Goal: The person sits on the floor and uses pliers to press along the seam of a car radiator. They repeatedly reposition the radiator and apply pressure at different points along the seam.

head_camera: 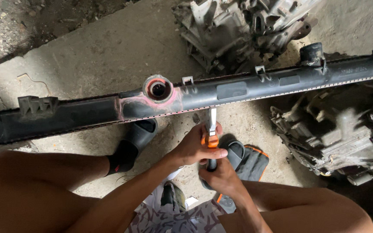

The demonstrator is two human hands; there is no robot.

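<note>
Radiator (238,88) — long black unit, its plastic top tank uppermost, lay crosswise in front of you, long axis running left to right and rising slightly toward the right edge of the view. It stood just beyond your hands, above them in the picture. Its round filler neck (158,89), ringed with pink-red staining, sat left of your hands.

Tool (212,133) — metal blade with an orange-and-black handle, held upright, at right angles to the radiator; its tip met the crimped lower seam of the tank. Your left hand (195,149) was closed around the upper handle and was the nearer to the seam; your right hand (221,174) gripped the lower end, just behind.

Labels — one raised rectangular plate (232,90) on the tank, black on black, right of the neck; a smaller one further right. No packages or signs seen.

Surroundings — grey metal engine or gearbox parts (346,138) on the concrete floor (109,51) at right and beyond the radiator; black sandals (141,133) on your feet.
</note>
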